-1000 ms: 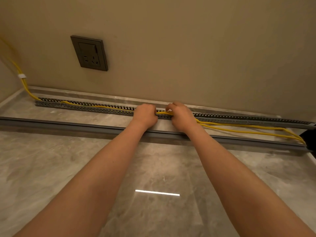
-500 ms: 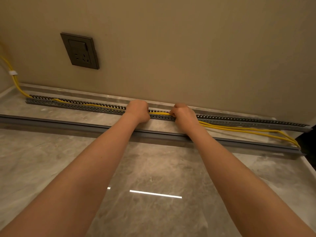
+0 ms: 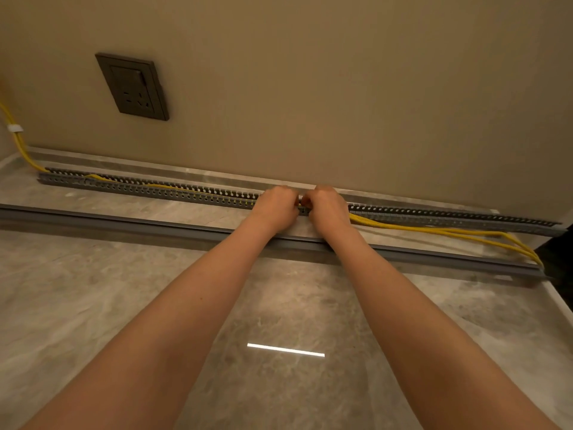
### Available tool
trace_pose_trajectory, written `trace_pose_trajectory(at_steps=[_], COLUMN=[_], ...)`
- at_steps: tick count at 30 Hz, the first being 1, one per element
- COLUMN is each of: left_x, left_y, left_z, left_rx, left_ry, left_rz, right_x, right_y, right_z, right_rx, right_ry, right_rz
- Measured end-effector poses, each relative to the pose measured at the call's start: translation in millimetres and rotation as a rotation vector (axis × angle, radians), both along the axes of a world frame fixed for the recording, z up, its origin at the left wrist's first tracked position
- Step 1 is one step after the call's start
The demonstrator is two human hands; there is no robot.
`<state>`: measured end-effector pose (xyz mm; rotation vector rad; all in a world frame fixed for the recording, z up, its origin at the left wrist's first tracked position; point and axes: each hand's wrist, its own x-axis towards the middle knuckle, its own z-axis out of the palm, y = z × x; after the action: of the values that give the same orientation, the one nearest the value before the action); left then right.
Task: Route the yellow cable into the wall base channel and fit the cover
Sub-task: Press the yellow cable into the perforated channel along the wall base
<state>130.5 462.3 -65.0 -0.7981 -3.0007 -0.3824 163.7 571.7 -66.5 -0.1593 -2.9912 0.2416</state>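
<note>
A long grey slotted channel (image 3: 148, 189) runs along the foot of the wall. The yellow cable (image 3: 434, 232) lies inside the channel's left half, comes out under my hands and trails loose over the floor to the right. My left hand (image 3: 276, 206) and my right hand (image 3: 328, 207) sit side by side at the channel's middle, fingers curled down on the cable. The fingertips are hidden. The long grey cover (image 3: 124, 220) lies flat on the floor in front of the channel, under both forearms.
A dark wall socket (image 3: 133, 86) is set in the beige wall at upper left. The cable climbs the left corner through a white clip (image 3: 15, 128). A dark object (image 3: 558, 256) stands at the right edge. The floor is glossy grey marble.
My two hands have drawn closer together on the cable at the channel's middle and now almost touch. The view has shifted slightly.
</note>
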Motion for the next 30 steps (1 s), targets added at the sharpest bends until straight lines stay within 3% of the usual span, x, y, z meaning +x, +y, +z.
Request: trace_pose_trajectory(at_steps=[9,14,30], left_x=[-5.6,-6.0,-17.2], left_y=[-2.3,-11.5,-51.4], left_z=[-4.0,-4.3,18.6], left_rx=[-0.070,-0.066,-0.178], left_ry=[-0.015,0.010,-0.099], left_rz=[-0.029,-0.042,-0.083], right_x=[12.7,26.4,23.5], right_y=[19.5,32.6,2.7], right_z=[0.8,0.6,15.4], right_rx=[0.021,-0.131,-0.031], right_ry=[-0.079,0.007,-0.057], right_rz=[0.182,0.039,0.131])
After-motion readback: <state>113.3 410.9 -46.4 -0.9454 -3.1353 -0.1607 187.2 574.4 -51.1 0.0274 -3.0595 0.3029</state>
